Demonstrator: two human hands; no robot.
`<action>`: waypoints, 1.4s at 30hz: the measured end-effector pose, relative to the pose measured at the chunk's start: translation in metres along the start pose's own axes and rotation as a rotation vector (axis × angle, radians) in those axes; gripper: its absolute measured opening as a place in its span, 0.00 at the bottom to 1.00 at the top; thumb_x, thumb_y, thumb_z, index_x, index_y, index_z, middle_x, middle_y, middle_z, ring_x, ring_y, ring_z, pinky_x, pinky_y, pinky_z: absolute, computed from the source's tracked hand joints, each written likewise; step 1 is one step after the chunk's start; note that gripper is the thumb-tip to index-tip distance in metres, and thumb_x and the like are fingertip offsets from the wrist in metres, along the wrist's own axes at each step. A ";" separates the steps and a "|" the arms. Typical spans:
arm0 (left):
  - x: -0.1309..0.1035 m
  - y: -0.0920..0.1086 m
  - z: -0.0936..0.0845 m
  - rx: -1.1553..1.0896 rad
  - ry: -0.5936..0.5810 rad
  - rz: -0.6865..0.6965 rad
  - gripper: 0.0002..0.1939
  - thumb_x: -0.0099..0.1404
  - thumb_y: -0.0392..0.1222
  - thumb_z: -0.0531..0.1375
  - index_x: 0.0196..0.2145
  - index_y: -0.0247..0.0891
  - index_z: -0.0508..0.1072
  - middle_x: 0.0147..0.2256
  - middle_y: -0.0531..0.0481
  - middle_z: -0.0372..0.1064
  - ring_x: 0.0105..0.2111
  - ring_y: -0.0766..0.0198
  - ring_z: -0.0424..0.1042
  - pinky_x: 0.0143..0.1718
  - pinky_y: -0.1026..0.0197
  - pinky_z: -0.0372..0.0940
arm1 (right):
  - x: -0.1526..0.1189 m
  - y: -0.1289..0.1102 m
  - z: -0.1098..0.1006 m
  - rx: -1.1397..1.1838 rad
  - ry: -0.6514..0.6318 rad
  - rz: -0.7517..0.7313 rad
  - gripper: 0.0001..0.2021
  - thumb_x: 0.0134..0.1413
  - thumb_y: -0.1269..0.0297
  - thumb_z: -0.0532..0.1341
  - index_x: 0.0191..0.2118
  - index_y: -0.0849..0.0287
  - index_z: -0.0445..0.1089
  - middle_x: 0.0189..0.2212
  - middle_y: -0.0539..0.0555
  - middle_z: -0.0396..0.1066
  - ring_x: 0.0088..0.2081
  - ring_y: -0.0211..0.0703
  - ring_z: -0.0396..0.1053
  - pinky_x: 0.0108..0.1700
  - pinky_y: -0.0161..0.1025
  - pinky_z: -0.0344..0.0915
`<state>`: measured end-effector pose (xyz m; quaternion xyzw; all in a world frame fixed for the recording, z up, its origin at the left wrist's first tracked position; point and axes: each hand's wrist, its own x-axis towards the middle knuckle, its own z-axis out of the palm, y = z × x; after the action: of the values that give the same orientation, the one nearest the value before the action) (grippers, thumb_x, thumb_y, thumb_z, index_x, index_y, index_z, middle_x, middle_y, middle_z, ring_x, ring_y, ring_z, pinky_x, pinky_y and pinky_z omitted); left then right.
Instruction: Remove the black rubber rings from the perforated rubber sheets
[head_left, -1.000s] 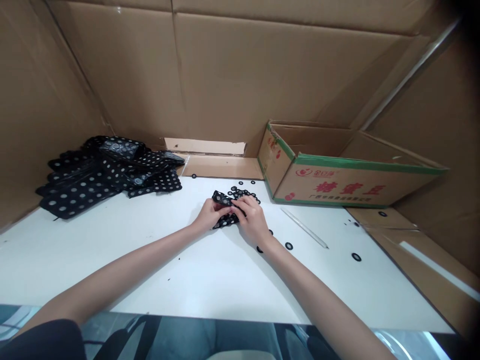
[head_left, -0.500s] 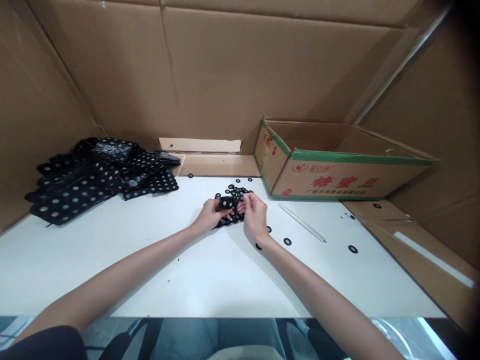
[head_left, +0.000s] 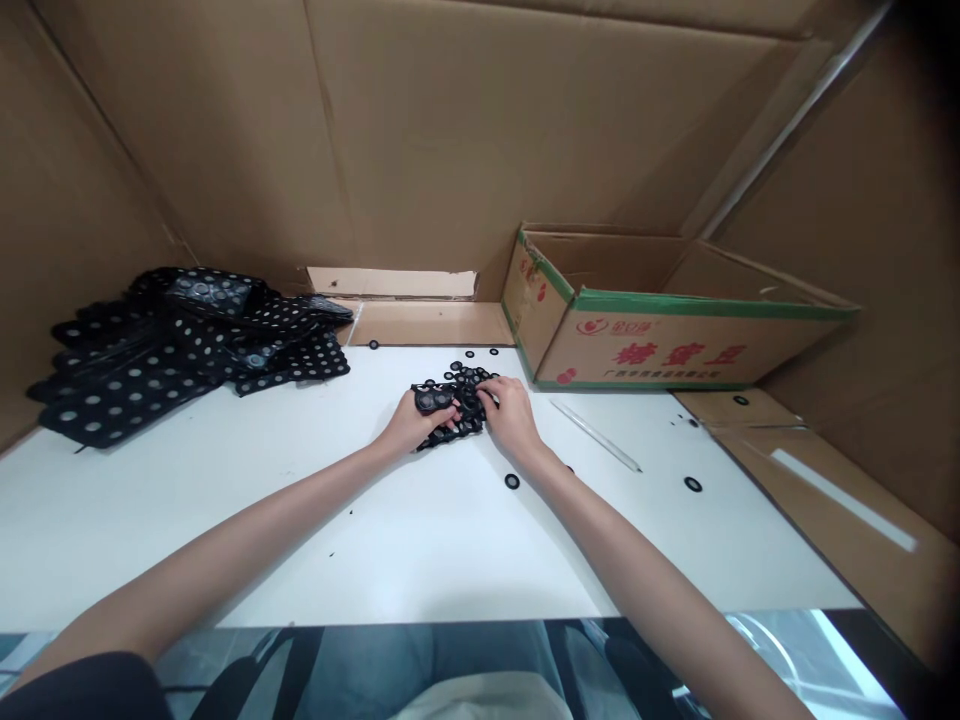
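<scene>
My left hand (head_left: 403, 428) grips a folded piece of black sheet (head_left: 433, 400) with rows of round spots, thumb on top. Part of that sheet hangs below the fingers onto the table. Against its right side lies a heap of small black rings (head_left: 469, 378). My right hand (head_left: 513, 412) is at the heap's right edge, thumb and fingertips pinched together. Whatever lies between those fingertips is too small to make out. Below the right wrist a single black ring (head_left: 512, 482) lies flat; another is partly covered by the forearm.
More spotted black sheets (head_left: 142, 390) are piled at the left. An open cardboard box (head_left: 652, 345) with green-taped edges stands back right. A clear pen-like stick (head_left: 596, 436) lies before it. Stray rings, one at the right (head_left: 693, 484), are scattered about. Cardboard walls (head_left: 420, 140) surround the white table (head_left: 337, 580).
My left hand has shifted slightly left with the sheet, showing more of it. My right fingertips have turned in toward the heap. The whole view has shifted a little.
</scene>
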<state>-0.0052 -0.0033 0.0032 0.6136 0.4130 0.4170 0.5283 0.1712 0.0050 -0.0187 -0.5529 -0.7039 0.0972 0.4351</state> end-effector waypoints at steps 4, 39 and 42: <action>0.000 -0.001 0.000 -0.028 -0.002 -0.017 0.15 0.49 0.46 0.65 0.30 0.32 0.72 0.24 0.50 0.71 0.23 0.65 0.69 0.31 0.61 0.66 | 0.000 -0.013 -0.008 0.001 0.095 -0.096 0.10 0.56 0.68 0.54 0.37 0.58 0.73 0.39 0.59 0.68 0.45 0.49 0.61 0.48 0.49 0.60; -0.001 -0.003 0.002 0.052 -0.117 0.025 0.17 0.62 0.42 0.50 0.22 0.31 0.70 0.21 0.48 0.70 0.23 0.67 0.68 0.30 0.65 0.63 | -0.007 -0.037 -0.010 0.201 -0.092 -0.343 0.12 0.58 0.65 0.55 0.45 0.53 0.72 0.35 0.56 0.68 0.41 0.46 0.61 0.44 0.48 0.62; -0.003 -0.001 0.002 0.070 -0.117 0.038 0.17 0.63 0.43 0.50 0.22 0.31 0.70 0.21 0.48 0.70 0.24 0.67 0.68 0.31 0.65 0.63 | -0.005 -0.036 -0.012 0.238 -0.136 -0.310 0.11 0.57 0.63 0.56 0.43 0.54 0.73 0.35 0.56 0.68 0.41 0.45 0.62 0.45 0.47 0.61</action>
<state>-0.0041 -0.0071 0.0014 0.6630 0.3838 0.3755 0.5216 0.1544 -0.0166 0.0083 -0.3749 -0.7918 0.1487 0.4587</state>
